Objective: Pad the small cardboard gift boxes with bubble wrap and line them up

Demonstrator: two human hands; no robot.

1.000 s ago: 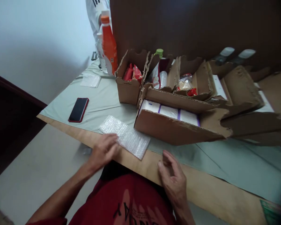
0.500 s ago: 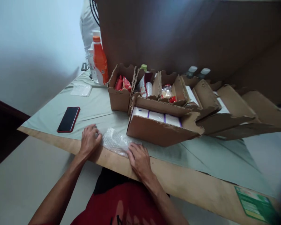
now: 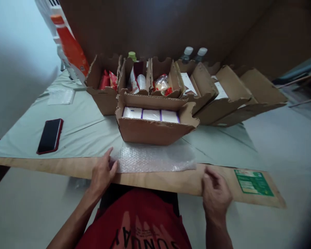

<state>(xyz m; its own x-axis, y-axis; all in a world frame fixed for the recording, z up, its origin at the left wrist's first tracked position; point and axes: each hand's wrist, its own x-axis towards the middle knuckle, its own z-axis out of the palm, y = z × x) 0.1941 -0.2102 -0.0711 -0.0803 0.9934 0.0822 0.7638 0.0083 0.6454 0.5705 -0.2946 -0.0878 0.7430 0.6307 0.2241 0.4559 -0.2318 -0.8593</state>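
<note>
A sheet of clear bubble wrap point(image 3: 155, 159) lies flat along the table's front edge. My left hand point(image 3: 103, 173) rests at its left end, thumb and forefinger spread apart, holding nothing. Just beyond the sheet's right end is my right hand point(image 3: 216, 190), its fingers curled in. Nothing shows in that hand, and a small gap separates it from the wrap. Directly behind the sheet stands a cardboard box point(image 3: 155, 133) with white, purple-edged packs point(image 3: 151, 114) in it.
Several cardboard bins point(image 3: 168, 69) of packets stand in a row behind. A phone point(image 3: 50, 136) lies at left, near folded bubble wrap point(image 3: 61, 96) and an orange bottle point(image 3: 71, 45). A green printed sheet point(image 3: 254, 182) lies on the wooden edge point(image 3: 54, 166) at right.
The crumpled bubble wrap has been spread out into a long flat strip. My right hand has moved right, off the wrap. The left stays at its left end. The view has shifted right.
</note>
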